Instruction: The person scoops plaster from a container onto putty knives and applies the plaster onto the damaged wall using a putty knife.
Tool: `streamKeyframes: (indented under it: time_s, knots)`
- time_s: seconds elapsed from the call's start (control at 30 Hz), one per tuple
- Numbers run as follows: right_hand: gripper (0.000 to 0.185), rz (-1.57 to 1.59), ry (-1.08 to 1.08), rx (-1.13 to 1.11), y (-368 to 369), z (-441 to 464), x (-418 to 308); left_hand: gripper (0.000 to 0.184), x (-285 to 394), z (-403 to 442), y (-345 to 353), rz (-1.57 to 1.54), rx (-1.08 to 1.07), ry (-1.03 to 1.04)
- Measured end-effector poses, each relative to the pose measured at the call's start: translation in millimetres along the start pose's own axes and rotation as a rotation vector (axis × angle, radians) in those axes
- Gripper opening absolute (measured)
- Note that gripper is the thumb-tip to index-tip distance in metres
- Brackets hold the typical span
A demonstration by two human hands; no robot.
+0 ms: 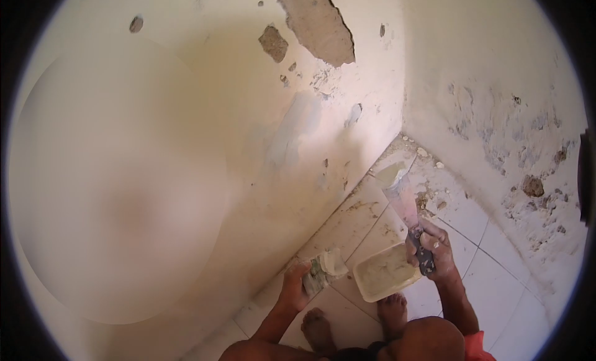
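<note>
My right hand [434, 246] is closed round the dark handle of a putty knife [405, 202], its wide blade tipped with pale paste and pointing toward the wall corner. In my left hand [297, 283] is a second scraper-like tool [323, 268], its broad end coated with whitish paste; the fingers are partly hidden behind it. A shallow cream tray [366, 294] sits between the two hands, smeared inside with paste, just left of my right hand.
The left wall [242, 112] has chipped holes and a large bare patch [323, 31]. Flaking marks cover the right wall [496, 131]. Crumbs of debris [422, 152] lie on the tiled floor [456, 218] by the corner. My bare feet [318, 330] are below the tray.
</note>
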State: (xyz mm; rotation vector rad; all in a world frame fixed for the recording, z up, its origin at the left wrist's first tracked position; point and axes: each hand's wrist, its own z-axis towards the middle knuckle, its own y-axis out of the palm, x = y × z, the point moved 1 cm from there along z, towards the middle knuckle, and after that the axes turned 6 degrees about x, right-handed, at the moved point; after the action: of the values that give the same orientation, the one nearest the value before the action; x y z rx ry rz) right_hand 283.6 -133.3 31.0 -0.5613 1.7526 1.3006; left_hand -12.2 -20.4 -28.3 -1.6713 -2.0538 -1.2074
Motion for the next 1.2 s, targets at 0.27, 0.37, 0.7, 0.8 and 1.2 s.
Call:
streamKeyframes:
  time_s: [0.27,0.37,0.7,0.8,1.2]
  knots:
    - [0.045,-0.136,0.077,-0.099,-9.0,-18.1,16.1,0.027,15.4,3.9,12.5,0.132,0.130,0.048]
    - [0.035,-0.337,0.097,-0.074,-11.0,-22.5,12.9,0.011,21.9,3.2,22.7,0.322,0.042,0.341]
    - [0.047,-0.826,-0.433,-0.200,-11.2,-27.8,25.4,0.013,50.9,1.9,72.8,0.222,-0.185,0.080]
    - [0.053,-1.048,-0.490,-0.136,-16.4,-28.2,32.1,0.015,50.4,-0.8,78.9,0.219,-0.229,0.102]
    - [0.055,-1.244,-0.572,-0.091,-50.5,-40.1,34.4,0.021,38.5,-11.4,85.3,0.199,-0.242,0.184]
